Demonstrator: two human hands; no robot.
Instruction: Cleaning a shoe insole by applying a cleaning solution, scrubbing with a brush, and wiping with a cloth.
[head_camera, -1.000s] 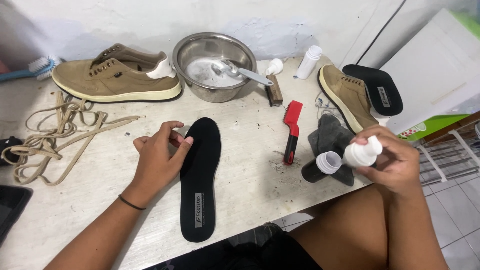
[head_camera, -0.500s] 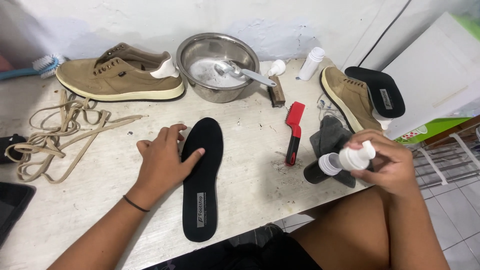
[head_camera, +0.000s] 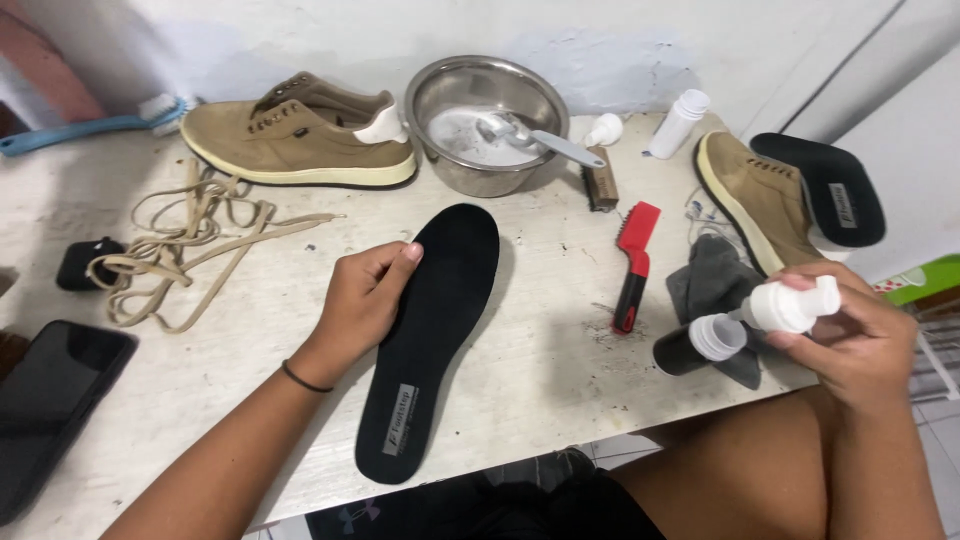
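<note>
A black insole (head_camera: 435, 330) lies lengthwise on the white table (head_camera: 560, 350). My left hand (head_camera: 365, 300) rests on its left edge, fingers curled over it. At the table's right edge my right hand (head_camera: 850, 335) holds a white pump cap (head_camera: 795, 305) just above and right of a small dark bottle (head_camera: 695, 345) with an open white neck. The bottle lies tilted against a grey cloth (head_camera: 715, 285).
A tan shoe (head_camera: 295, 135) and a metal bowl (head_camera: 485, 120) holding a brush stand at the back. A second tan shoe (head_camera: 750, 195), another black insole (head_camera: 825, 185), a red brush (head_camera: 633, 260), loose laces (head_camera: 185, 250), a white bottle (head_camera: 677, 122) and a phone (head_camera: 50, 400) lie around.
My left hand slid from flat on the insole to gripping its left edge. My right hand with the white cap has drifted slightly; the view moved in closer.
</note>
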